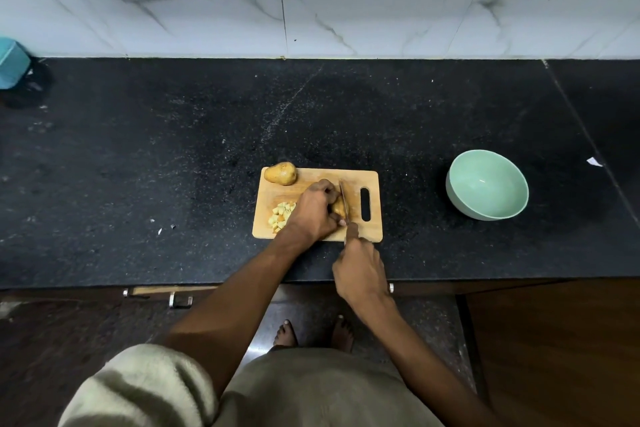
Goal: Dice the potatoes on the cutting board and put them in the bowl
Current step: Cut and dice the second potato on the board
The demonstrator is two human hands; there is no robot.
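The left hand (317,210) clamps a brown, partly cut potato (338,206) on the rectangular wooden cutting board (370,234), while the right hand (360,269) grips a steel knife (343,199) whose edge apparently sits just beside the left fingertips; a slipping blade could nick them. The pale green round bowl (486,184), well right of both hands, holds nothing; pale diced cubes (281,215) lie left of the left hand.

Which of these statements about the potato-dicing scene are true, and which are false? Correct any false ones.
1. The green bowl already holds diced potato. False: it is empty.
2. A whole potato lies at the cutting board's far left corner. True.
3. The left hand holds the knife. False: the right hand grips it.
4. The diced pieces lie on the board. True.
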